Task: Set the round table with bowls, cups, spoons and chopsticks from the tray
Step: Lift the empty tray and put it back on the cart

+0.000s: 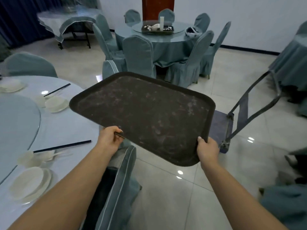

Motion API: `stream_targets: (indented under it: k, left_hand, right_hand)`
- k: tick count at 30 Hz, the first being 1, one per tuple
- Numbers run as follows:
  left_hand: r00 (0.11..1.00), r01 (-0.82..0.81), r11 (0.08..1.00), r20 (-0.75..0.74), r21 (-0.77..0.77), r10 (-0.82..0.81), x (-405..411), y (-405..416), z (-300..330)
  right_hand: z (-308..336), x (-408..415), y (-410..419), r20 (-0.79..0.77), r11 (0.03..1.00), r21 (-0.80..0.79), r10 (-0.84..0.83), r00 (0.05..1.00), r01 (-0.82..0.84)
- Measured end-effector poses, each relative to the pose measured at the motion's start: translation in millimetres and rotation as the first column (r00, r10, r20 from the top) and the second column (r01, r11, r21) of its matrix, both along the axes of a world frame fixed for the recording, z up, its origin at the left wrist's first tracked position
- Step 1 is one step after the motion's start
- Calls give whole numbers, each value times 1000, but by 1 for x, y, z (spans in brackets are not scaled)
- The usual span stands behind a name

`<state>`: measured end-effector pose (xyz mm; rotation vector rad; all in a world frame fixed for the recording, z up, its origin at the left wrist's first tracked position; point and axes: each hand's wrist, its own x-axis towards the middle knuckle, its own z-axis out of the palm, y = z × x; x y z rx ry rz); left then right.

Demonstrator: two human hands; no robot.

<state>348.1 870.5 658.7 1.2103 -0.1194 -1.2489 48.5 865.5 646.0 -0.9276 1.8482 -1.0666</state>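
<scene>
Your left hand (108,138) and right hand (207,149) each keep a curled grip on the near rim of the bare tray (142,113), held tilted just right of the set counter (66,127).

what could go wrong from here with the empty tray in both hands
1. The tray is tilted and held only along its near edge by the left hand and right hand; it may slip or swing.
2. Its left corner hangs over the round table, near a bowl and chopsticks; a sweep could knock them.
3. A chair stands right below and a cart sits ahead, so the person may bump or trip.
</scene>
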Motion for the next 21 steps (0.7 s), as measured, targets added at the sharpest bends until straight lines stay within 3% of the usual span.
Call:
stream_targets:
  k: [21]
  left_hand:
    - [992,128,988,-21,85,-126,-106,-258,-22]
  right_hand:
    - [-29,-99,-221,-46,986,118,-110,993,115]
